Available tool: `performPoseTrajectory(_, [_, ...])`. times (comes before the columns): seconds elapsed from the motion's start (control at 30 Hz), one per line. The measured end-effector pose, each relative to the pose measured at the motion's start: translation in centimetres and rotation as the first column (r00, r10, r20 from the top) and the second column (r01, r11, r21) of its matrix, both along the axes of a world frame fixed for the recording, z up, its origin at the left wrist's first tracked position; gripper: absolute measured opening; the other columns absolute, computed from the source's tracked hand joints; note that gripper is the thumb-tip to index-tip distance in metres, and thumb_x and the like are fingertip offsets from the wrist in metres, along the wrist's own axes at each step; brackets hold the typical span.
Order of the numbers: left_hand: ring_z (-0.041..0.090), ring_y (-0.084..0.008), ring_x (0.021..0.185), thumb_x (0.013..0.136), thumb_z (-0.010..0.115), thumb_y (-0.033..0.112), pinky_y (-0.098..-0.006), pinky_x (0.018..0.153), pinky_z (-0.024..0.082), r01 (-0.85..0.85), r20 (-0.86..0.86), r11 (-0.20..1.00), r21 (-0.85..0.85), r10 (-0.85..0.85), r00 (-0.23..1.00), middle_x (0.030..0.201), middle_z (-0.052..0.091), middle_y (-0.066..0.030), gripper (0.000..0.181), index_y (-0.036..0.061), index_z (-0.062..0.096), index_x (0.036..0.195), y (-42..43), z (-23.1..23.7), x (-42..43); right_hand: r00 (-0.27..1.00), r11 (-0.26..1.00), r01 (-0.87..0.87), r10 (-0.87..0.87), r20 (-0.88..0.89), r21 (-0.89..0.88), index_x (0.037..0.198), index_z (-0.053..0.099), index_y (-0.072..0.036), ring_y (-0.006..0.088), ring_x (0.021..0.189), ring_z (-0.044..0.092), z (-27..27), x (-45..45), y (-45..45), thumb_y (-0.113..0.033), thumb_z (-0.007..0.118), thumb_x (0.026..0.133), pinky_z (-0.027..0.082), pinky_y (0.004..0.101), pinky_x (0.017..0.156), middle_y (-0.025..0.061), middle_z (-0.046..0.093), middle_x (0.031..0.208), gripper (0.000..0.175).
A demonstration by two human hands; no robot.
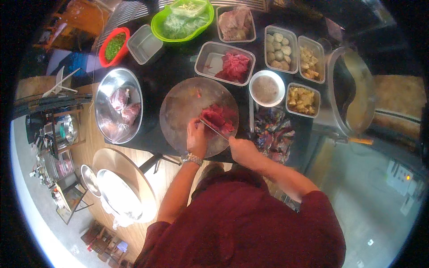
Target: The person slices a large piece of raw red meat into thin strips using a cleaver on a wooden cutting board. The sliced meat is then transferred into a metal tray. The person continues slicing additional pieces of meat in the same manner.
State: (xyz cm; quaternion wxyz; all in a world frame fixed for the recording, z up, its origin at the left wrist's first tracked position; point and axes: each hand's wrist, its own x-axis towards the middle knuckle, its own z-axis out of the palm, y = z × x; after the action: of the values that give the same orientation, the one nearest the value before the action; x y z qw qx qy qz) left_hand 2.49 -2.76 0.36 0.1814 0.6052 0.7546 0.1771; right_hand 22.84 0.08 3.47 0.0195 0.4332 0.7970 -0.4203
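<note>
A round chopping board (179,110) lies in front of me with red raw meat (219,117) on its right half. My right hand (243,150) is closed around the handle of a knife (214,129), whose blade reaches up and left along the meat's near edge. Beside the blade tip, my left hand (196,135), with a metal watch on the wrist, presses at the left side of the meat. Its fingertips are partly hidden, and whether they grip the meat is unclear. Beyond the board, a clear plastic container (207,65) holds more sliced red meat.
Left stands a steel bowl (100,110) of bagged meat. Behind are a red basket (125,50) of chopped greens and a green basket (156,30) of noodles. A white bowl (280,80), several food containers, a large steel pot (330,83) and a patterned bag (273,134) are on the right.
</note>
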Motion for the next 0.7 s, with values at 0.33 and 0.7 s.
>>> performPoseTrajectory(0.33, [0.055, -0.0356, 0.117, 0.074, 0.074, 0.006, -0.0447, 0.09, 0.052, -0.008, 0.047, 0.999, -0.046, 0.01, 0.999, 0.128, 0.053, -0.0142, 0.048, 0.0103, 0.062, 0.12, 0.0, 0.0, -0.1, 0.981, 0.979, 0.192, -0.192, 0.0, 0.075, 0.097, 0.055, -0.001, 0.0455, 0.081, 0.069, -2.3, -7.4, 4.4, -0.013, 0.049, 0.091, 0.055, 0.0546, 0.071, 0.0257, 0.069, 0.086, 0.015])
performPoseTrajectory(0.7, [0.054, -0.0357, 0.118, 0.074, 0.076, 0.011, -0.0468, 0.094, 0.05, -0.002, 0.039, 1.0, -0.004, 0.002, 0.999, 0.128, 0.053, -0.015, 0.044, 0.0103, 0.062, 0.116, 0.2, 0.4, 0.2, 1.0, 1.0, 0.0, 0.0, -0.005, -0.009, 0.097, 0.053, 0.0, 0.0444, 0.074, 0.068, -1.6, -0.8, 0.6, -0.011, 0.053, 0.088, 0.054, 0.0547, 0.065, 0.0263, 0.067, 0.08, 0.014])
